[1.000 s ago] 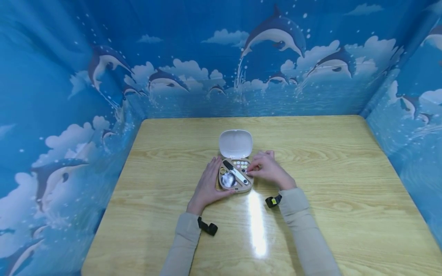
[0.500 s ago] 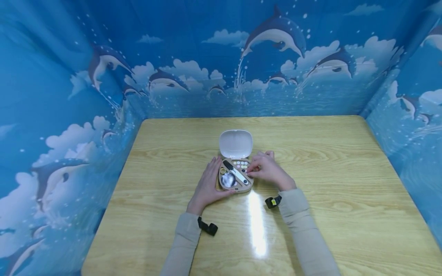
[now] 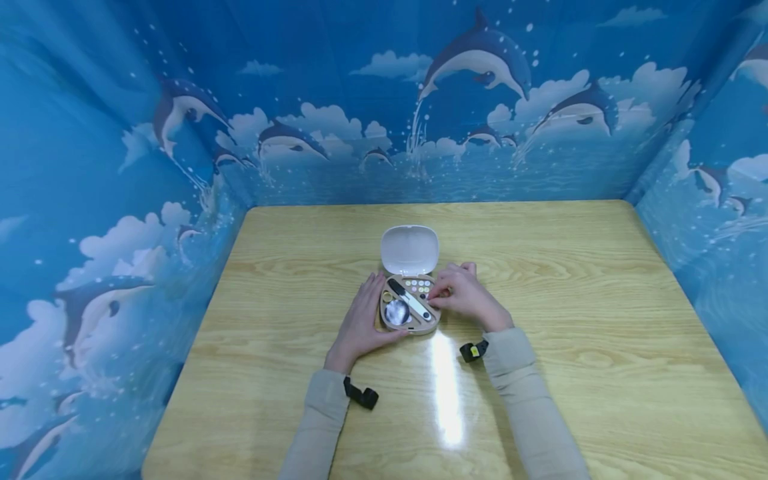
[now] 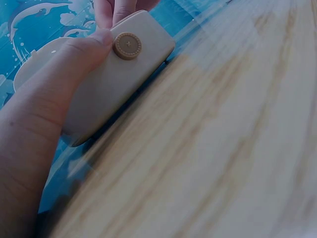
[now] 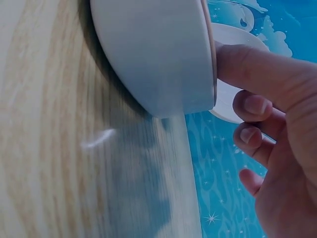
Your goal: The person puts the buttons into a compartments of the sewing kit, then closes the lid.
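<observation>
A white clamshell case stands with its lid raised; its beige tray holds small items. A black-and-white slim tool lies diagonally, beside a shiny round piece and a small gold ring. Several small pale discs sit upper right. My left hand rests along the case's left side, fingers straight, thumb on the front wall near a round beige button. My right hand has thumb and forefinger together at the right compartment, pinching a small pale piece; the fingertips mostly hide it.
The case rests on a wood-grain table, with a bright reflection in front of it. A blue dolphin-print curtain encloses the back and sides. Each wrist wears a black strapped camera.
Almost the same throughout. The right wrist has shifted very slightly to the left, its fingertips staying at the right compartment; the left hand and the case have not moved.
</observation>
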`<state>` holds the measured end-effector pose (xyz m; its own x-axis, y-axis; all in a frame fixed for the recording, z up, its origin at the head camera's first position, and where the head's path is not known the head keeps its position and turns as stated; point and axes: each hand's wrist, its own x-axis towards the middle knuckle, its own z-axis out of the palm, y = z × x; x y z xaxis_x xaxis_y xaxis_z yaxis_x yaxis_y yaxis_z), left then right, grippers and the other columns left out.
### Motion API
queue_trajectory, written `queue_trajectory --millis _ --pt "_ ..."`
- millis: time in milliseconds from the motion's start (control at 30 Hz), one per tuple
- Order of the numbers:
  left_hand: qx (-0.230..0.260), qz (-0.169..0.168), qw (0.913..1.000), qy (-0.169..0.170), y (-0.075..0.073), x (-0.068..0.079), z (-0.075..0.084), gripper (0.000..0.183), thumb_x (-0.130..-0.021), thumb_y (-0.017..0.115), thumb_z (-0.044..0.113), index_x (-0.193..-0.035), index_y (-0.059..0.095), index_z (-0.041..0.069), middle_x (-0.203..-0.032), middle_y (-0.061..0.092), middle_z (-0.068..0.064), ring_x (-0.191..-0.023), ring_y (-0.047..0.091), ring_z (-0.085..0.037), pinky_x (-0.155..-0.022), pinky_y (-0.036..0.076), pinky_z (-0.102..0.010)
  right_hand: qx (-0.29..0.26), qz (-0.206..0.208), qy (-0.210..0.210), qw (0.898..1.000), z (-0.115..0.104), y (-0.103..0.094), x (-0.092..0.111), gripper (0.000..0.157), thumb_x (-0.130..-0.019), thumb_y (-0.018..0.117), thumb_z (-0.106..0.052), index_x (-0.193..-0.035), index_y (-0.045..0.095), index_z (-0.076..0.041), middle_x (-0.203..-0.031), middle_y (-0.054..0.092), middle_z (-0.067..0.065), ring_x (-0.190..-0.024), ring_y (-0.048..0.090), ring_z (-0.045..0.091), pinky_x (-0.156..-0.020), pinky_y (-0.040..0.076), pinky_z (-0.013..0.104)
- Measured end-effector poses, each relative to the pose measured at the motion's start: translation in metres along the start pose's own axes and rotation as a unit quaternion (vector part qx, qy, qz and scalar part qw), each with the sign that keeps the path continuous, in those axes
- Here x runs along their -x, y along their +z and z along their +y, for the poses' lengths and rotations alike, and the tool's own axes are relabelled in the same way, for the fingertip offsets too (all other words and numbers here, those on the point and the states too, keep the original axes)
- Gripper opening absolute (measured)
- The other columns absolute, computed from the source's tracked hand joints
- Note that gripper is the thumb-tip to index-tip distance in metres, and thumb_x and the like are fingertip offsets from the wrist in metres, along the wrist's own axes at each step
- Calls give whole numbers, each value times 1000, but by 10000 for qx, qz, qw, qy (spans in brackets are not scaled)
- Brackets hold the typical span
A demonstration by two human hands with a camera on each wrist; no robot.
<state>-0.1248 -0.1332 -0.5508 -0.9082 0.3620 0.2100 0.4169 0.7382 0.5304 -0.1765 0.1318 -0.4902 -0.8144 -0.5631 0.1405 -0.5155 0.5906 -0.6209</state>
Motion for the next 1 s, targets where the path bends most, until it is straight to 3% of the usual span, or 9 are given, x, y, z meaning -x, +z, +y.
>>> queue_trajectory --millis 233,600,1000 --pt "-20 -6 10000 4 0 0 0 123 -73 65 79 -160 10 12 -166 14 -9 -152 7 -23 -123 13 -46 -155 93 91 9998 0 -2 1 10 -77 86 -19 -79 78 -24 -82 63 -15 -90 51 12 -101 22 49" --pt "11 -65 10000 -61 -1 0 -1 124 -72 64 81 -161 8 15 -166 12 -8 -152 6 -21 -123 12 -44 -177 313 100 9993 -4 -18 6 8 -77 86 -20 -82 79 -19 -72 54 -12 -82 45 13 -99 22 51" --pt "29 -64 10000 -52 -1 -1 -1 124 -73 66 79 -160 9 13 -166 13 -8 -152 4 -19 -123 12 -44 -287 895 85 9955 8 -36 31 10 -75 85 -10 -82 80 -15 -67 51 -10 -75 42 13 -86 21 47"
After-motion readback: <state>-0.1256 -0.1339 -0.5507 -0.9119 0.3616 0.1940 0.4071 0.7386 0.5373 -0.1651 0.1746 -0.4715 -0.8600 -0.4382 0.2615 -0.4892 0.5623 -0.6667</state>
